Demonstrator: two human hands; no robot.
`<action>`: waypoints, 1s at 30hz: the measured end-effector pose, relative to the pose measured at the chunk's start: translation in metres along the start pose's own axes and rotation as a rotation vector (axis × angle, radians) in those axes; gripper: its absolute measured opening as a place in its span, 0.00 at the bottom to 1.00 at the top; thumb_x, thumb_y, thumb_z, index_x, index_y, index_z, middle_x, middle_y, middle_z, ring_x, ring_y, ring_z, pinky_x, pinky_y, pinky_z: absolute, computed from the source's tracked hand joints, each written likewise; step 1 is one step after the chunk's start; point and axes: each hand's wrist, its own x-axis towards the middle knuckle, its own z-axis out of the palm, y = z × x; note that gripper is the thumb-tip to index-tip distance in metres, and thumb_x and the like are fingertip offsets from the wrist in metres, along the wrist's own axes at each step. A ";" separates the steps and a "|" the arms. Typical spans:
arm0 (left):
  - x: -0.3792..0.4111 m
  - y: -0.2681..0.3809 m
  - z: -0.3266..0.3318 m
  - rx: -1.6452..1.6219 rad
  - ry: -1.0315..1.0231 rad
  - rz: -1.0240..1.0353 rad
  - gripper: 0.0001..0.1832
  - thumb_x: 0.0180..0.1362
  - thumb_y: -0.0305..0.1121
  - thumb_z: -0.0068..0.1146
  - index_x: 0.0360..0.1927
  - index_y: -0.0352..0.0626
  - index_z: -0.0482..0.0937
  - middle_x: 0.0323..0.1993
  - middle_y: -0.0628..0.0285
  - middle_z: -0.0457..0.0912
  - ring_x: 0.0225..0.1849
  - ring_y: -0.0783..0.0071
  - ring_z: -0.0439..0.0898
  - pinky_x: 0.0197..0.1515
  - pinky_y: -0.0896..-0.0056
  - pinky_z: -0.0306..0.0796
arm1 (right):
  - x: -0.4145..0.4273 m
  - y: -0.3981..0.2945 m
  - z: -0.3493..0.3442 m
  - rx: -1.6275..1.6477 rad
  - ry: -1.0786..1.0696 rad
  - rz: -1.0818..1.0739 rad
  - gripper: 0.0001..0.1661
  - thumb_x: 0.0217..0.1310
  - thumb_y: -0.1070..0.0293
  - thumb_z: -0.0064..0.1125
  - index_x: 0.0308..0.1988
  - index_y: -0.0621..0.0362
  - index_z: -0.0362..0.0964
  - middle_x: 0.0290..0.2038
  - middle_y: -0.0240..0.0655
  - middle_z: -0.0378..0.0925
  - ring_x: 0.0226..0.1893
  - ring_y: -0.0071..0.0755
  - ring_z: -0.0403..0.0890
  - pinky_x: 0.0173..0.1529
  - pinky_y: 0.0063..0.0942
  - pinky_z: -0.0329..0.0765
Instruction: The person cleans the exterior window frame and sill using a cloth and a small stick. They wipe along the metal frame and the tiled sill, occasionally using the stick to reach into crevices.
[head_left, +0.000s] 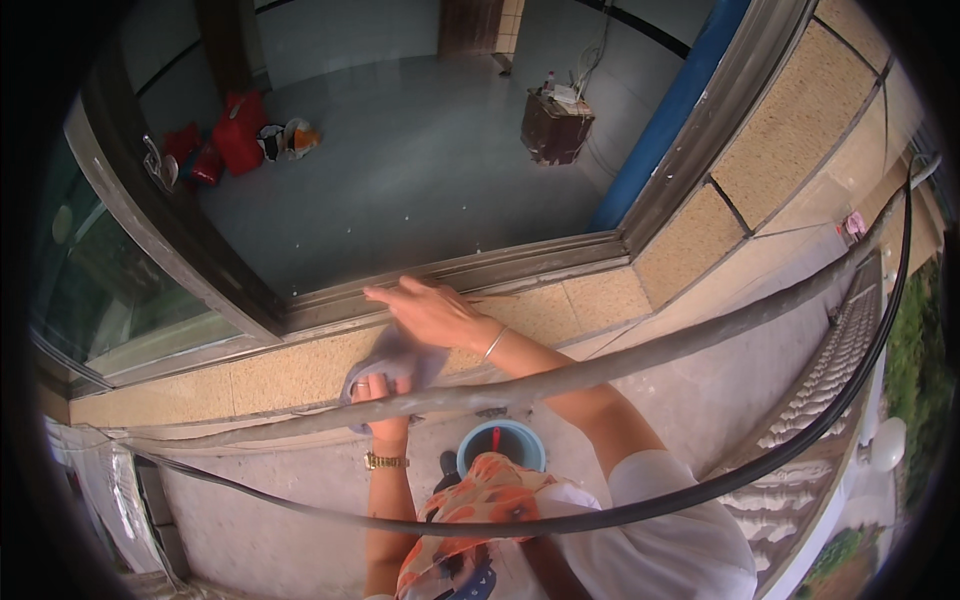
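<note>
My left hand (384, 401) grips a grey cloth (429, 364) in front of the tiled window ledge (296, 375). A ring and a gold-coloured wristwatch are on that arm. My right hand (435, 313) lies over the metal sliding-window track (352, 296) with its fingers extended to the left. The upper part of the cloth meets the underside of this hand, and its palm is hidden. A thin bangle circles the right wrist. To the left is a glass window sash (142, 292) in a metal frame; the opening beside it shows a room.
A thick grey cable (600, 379) and a black cable (645, 510) cross in front of my arms. Below stands a blue bucket (534, 442) with a red-handled item. Inside are red bags (240, 131) and a small brown cabinet (555, 131). A balustrade (817, 375) runs along the right.
</note>
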 end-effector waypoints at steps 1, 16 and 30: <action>-0.001 0.000 0.001 -0.011 -0.003 0.001 0.11 0.48 0.33 0.59 0.26 0.36 0.70 0.24 0.48 0.71 0.25 0.46 0.72 0.28 0.51 0.67 | 0.002 -0.001 -0.004 0.027 -0.016 0.123 0.19 0.62 0.64 0.50 0.54 0.48 0.67 0.42 0.39 0.73 0.34 0.47 0.79 0.35 0.40 0.77; -0.022 -0.020 0.016 0.024 -0.069 -0.012 0.18 0.48 0.41 0.62 0.36 0.37 0.77 0.32 0.48 0.77 0.33 0.44 0.75 0.39 0.49 0.68 | 0.010 -0.005 0.007 0.072 0.150 -0.107 0.11 0.64 0.59 0.50 0.35 0.54 0.70 0.30 0.35 0.72 0.27 0.44 0.77 0.28 0.40 0.74; -0.005 -0.003 0.010 -0.002 0.090 0.051 0.14 0.48 0.35 0.60 0.20 0.39 0.66 0.21 0.51 0.67 0.24 0.48 0.69 0.26 0.52 0.63 | 0.024 -0.019 0.014 0.171 0.224 -0.189 0.09 0.58 0.64 0.56 0.31 0.58 0.71 0.27 0.41 0.77 0.30 0.50 0.79 0.32 0.39 0.74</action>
